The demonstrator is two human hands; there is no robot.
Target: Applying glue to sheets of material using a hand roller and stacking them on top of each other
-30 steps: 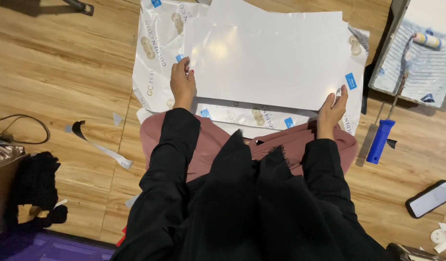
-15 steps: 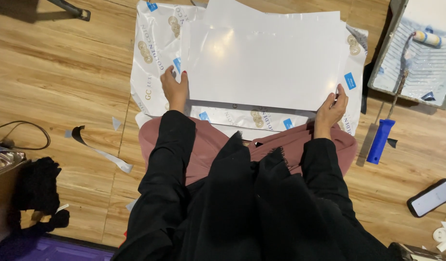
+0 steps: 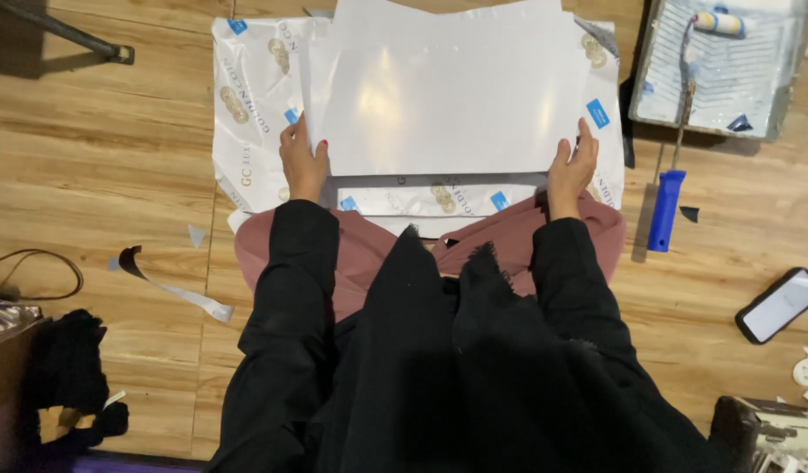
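A stack of glossy white sheets (image 3: 448, 96) lies on printed white wrapping paper (image 3: 246, 105) spread over the wooden floor. My left hand (image 3: 302, 162) grips the near left corner of the top sheet, fingers curled over its edge. At the near right corner my right hand (image 3: 572, 166) holds the same sheet between thumb and fingers. Both arms wear black sleeves. A pink cloth (image 3: 369, 250) covers my lap below the sheets.
A paint tray (image 3: 728, 79) with a roller and its blue handle (image 3: 665, 210) sits at the right. A phone (image 3: 779, 305) lies on the floor farther right. A curled paper strip (image 3: 172, 289), a cable (image 3: 36, 276) and a black cloth (image 3: 67, 368) are at the left.
The view shifted, so the sheets sit higher in frame. My left hand moved up along the left edge of the top sheet; my right hand kept its hold.
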